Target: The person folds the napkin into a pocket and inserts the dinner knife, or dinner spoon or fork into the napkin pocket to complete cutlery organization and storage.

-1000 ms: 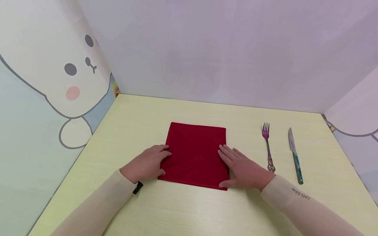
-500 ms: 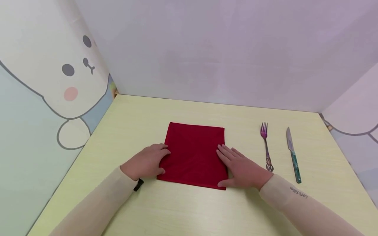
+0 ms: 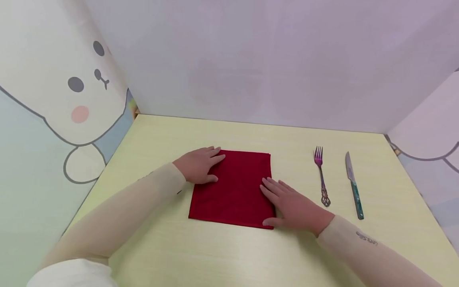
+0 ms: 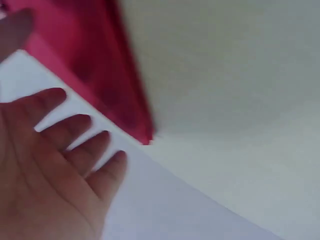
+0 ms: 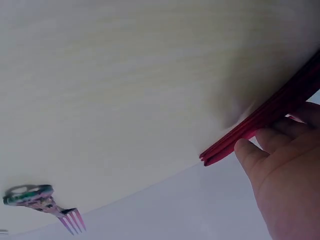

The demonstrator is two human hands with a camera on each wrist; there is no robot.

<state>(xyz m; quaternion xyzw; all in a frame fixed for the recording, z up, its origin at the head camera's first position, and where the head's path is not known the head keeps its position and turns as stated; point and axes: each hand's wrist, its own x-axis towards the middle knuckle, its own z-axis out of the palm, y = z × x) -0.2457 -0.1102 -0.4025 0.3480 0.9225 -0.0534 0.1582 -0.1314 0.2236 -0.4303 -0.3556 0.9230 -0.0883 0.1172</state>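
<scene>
A red cloth napkin (image 3: 234, 191), folded into a layered square, lies flat on the table in the head view. My left hand (image 3: 198, 164) is over its far left corner, fingers extended and slightly spread; in the left wrist view these fingers (image 4: 80, 130) show straight beside the napkin's edge (image 4: 100, 75). On the right edge rests my right hand (image 3: 292, 203), fingers straight across the cloth and thumb near the close right corner. The right wrist view shows the right hand (image 5: 285, 165) against the napkin's stacked folds (image 5: 260, 117).
Right of the napkin, a fork (image 3: 321, 175) with a purple-tinted head lies on the pale wooden table (image 3: 229, 255). Farther right is a knife (image 3: 354, 185) with a green handle. Walls (image 3: 258, 71) enclose the table's back and sides, the left one printed with a cartoon animal.
My left hand has moved from the napkin's left edge up to its far left corner, fingers straightening. My right hand stays on the right edge. The view has shifted slightly.
</scene>
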